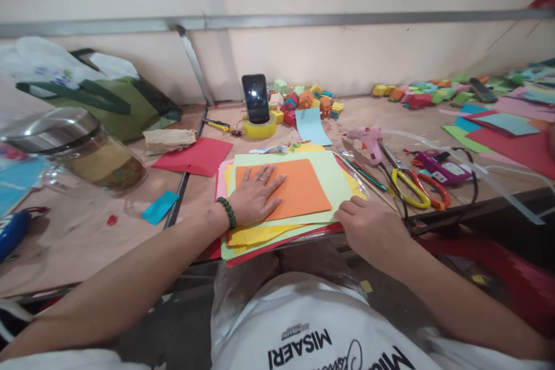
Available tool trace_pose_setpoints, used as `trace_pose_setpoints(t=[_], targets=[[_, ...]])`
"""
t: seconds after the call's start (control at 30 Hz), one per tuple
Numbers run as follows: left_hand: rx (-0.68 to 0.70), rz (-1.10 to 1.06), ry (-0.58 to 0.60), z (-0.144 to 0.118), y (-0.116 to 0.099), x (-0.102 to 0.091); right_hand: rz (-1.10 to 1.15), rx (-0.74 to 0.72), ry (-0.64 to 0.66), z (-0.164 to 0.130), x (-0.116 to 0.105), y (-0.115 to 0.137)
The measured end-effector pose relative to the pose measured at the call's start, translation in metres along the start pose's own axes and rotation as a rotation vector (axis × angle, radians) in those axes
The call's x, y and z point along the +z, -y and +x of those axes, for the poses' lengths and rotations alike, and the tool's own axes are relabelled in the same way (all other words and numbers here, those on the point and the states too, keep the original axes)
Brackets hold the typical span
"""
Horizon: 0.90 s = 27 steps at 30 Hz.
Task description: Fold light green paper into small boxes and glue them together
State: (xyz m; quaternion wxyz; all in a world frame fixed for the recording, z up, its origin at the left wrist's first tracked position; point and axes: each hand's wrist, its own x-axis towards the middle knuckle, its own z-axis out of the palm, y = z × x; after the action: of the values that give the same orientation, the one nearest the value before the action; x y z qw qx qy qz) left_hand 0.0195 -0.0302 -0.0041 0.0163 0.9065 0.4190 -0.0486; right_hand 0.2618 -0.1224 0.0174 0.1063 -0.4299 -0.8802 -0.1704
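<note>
At the near edge of the table point(87, 243), with the left hand point(255, 196) spread flat on the orange sheet point(299, 188) atop the paper stack point(333, 176), the right hand point(368, 228), loosely curled and empty, should square the stack's near right corner.

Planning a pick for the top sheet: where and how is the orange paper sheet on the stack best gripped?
Take the orange paper sheet at its right near corner, coming from the right. It lies flat on the pale green sheet, so it probably has to be peeled up at an edge. The left hand presses flat on its left part; the right hand rests at the stack's near right edge.
</note>
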Motion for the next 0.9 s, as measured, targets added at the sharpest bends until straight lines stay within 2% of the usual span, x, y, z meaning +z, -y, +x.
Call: trace_pose_setpoints(t=[0.1, 0.17, 0.23, 0.27, 0.33, 0.47, 0.67, 0.8, 0.9], targets=[[0.072, 0.070, -0.113, -0.002, -0.003, -0.002, 0.078, -0.119, -0.109, 0.014, -0.002, 0.012], [0.185, 0.129, -0.179, -0.007, -0.009, -0.007, 0.150, -0.192, -0.039, 0.022, 0.009, 0.018], [0.336, 0.204, -0.200, -0.016, -0.018, -0.012, 0.187, -0.194, 0.057, 0.024, 0.025, 0.020], [0.405, 0.249, -0.201, -0.021, -0.022, -0.014, 0.189, -0.190, 0.079, 0.024, 0.032, 0.020], [0.460, 0.327, -0.230, -0.033, -0.030, -0.018, 0.186, -0.183, 0.076, 0.022, 0.040, 0.020], [0.410, 0.379, -0.317, -0.062, -0.037, -0.019, 0.206, -0.192, 0.023, 0.019, 0.042, 0.019], [0.209, 0.290, -0.399, -0.103, -0.025, -0.004, 0.294, -0.158, -0.018, 0.011, 0.049, 0.011], [0.111, 0.155, -0.422, -0.114, -0.020, 0.003, 0.277, -0.112, -0.039, 0.011, 0.040, 0.007], [0.052, 0.080, -0.399, -0.112, -0.021, 0.001, 0.243, -0.152, -0.012, 0.024, 0.024, 0.016]])
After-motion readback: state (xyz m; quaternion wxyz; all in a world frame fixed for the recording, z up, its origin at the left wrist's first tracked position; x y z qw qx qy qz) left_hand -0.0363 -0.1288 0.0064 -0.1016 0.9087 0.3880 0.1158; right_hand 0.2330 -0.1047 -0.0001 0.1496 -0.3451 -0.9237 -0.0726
